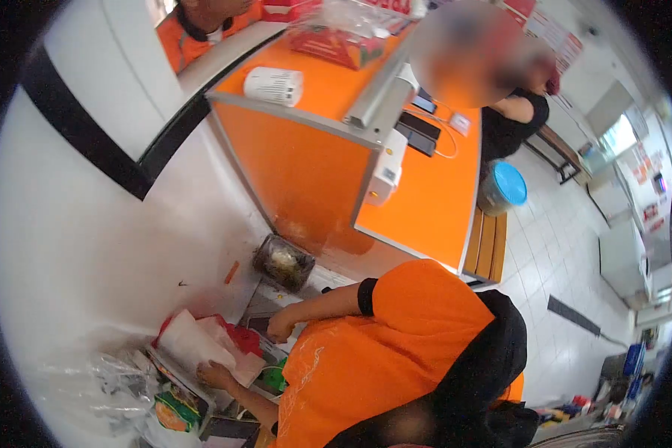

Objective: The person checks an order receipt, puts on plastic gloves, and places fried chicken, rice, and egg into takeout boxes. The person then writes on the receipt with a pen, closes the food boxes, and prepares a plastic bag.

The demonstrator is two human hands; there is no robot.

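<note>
My right hand (280, 327) is closed beside a dark flat item, and what it holds, if anything, is hidden. Farther to the left, my left hand (215, 375) grips the lower edge of a white sheet (194, 342). Red and pink wrapping (240, 342) lies around and under the sheet. Just below, a green and orange packet (178, 411) rests among clear plastic bags (116, 384). A bright green item (275, 377) shows between my forearms.
An orange counter (425, 216) stands above, bearing a white roll (273, 86), phones (418, 134) and a bagged red box (336, 45). A dark container (284, 263) sits at its foot. One person is behind the counter's left end, others at upper right near a blue-lidded bucket (506, 185).
</note>
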